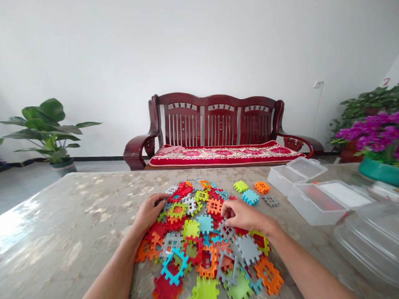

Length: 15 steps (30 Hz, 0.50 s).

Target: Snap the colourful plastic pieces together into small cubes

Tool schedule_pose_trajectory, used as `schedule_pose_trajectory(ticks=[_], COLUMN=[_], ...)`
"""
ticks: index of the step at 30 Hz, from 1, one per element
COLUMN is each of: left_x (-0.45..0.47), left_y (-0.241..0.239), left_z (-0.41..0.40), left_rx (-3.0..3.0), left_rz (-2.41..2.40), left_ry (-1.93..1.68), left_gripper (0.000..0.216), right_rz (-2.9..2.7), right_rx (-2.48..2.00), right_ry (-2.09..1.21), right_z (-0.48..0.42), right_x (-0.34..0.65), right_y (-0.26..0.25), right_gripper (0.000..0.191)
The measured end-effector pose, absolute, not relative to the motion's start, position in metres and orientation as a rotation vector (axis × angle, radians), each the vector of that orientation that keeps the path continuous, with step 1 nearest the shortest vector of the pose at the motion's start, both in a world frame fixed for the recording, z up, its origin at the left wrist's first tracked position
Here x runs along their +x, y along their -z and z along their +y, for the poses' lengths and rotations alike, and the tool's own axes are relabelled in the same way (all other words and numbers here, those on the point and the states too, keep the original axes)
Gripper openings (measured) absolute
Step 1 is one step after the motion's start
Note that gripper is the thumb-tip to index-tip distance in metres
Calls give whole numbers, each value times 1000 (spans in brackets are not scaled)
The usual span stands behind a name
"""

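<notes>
A large heap of plastic interlocking tiles (191,229) in red, orange, green, blue and grey spreads over the table in front of me. At the heap's left edge rests my left hand (152,208), its fingers curled around toward the tiles; what lies under them is hidden. My right hand (243,214) is over the right side of the heap, thumb and fingers pinched on a grey lattice tile (226,230). Just beyond that hand lie small sorted groups: green tiles (240,186), blue tiles (250,197), orange tiles (262,187) and grey lattice tiles (270,200).
Two clear plastic boxes (314,206) with lids open stand on the right, one holding something red. A large clear lid or container (379,243) is nearer me. Purple flowers in a teal pot (383,171) stand at far right. Behind the table (75,241) is a wooden bench (218,118).
</notes>
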<state>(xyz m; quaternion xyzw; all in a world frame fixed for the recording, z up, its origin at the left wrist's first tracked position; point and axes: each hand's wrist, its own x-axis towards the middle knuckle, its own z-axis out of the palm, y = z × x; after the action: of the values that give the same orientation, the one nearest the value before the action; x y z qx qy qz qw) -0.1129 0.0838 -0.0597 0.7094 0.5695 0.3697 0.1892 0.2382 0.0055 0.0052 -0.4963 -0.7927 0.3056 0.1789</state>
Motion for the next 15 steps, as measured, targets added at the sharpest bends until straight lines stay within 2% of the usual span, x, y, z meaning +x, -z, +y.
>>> schedule_pose_trajectory(ticks=[4,7,11,15], left_x=[-113,-112,-112,-111], left_y=[59,59,58,56], left_z=[84,83,83,82], left_rx=[2003,2005,2003,2011], left_rz=[1598,1600,1606,1610], left_ry=[-1040,-1036,-1023,-1023], left_gripper=[34,34,33,33], right_rz=[-2015,-1782,-1495,-1629], right_rx=[-1310,-1236,-1310,-1438], right_ry=[-1124,-1191,-1101,-901], right_z=[9,12,18,21], right_x=[241,243,247,250], right_y=[-2,-4,-1,5], right_gripper=[20,22,25,28])
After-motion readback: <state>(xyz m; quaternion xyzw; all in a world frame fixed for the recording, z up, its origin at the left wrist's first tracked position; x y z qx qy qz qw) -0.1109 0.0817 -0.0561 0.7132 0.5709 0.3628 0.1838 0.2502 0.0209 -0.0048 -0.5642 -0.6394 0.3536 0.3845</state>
